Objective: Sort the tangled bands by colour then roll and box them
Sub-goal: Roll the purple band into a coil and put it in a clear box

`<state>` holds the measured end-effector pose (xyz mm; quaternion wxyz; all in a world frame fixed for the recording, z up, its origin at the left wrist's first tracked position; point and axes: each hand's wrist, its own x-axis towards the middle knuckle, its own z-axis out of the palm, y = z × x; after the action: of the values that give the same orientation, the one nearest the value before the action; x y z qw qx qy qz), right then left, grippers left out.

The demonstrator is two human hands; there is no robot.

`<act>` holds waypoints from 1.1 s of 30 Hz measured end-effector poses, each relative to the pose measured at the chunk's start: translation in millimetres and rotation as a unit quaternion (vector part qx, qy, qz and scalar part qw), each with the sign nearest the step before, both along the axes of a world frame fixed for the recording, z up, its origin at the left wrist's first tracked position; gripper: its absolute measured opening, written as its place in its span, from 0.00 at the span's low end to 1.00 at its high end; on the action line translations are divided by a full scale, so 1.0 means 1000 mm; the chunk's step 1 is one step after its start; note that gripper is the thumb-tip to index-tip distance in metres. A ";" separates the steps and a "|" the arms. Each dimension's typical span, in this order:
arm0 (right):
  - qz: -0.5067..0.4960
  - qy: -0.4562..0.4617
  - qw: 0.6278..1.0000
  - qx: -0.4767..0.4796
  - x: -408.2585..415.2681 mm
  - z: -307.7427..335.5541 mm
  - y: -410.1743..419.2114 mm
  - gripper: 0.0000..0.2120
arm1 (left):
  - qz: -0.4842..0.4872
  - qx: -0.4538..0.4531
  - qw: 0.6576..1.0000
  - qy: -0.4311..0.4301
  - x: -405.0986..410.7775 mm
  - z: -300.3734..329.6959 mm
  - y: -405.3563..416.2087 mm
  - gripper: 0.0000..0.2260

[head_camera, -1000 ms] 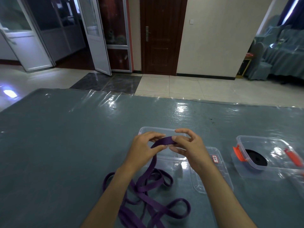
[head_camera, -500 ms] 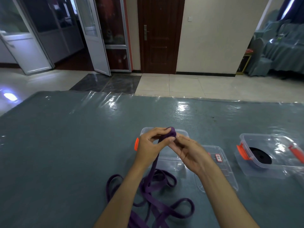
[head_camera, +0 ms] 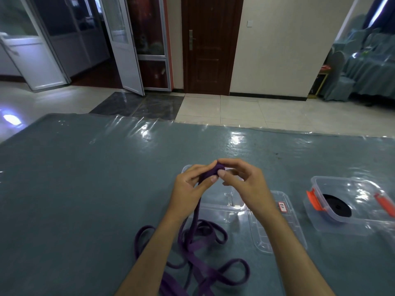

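Note:
A long purple band lies in loose loops on the grey-blue table near its front edge. One strand rises from the loops to my hands. My left hand and my right hand both pinch a small tight roll of the band's end between thumbs and fingertips, above an open clear box. Its clear lid lies to the right of it. Farther right stands a second clear box with orange clips, holding a rolled black band.
A shiny plastic sheet covers the table. Beyond the far edge are a tiled floor, a dark wooden door and glass doors. Covered chairs stand at the far right.
The flat band end held between both hands has been wound into a small tight roll. Both hands have stayed above the open box.

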<state>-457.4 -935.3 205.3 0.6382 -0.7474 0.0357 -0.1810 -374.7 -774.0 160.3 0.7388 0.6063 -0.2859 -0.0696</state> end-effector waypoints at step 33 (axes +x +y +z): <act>-0.029 -0.125 0.984 0.125 0.000 0.009 0.013 0.12 | 0.100 -0.113 0.988 0.030 -0.033 0.026 -0.020 0.14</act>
<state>-457.8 -922.3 214.0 0.7207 -0.6315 -0.0005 -0.2860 -407.8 -793.8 186.7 0.8141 0.5421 -0.2076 0.0190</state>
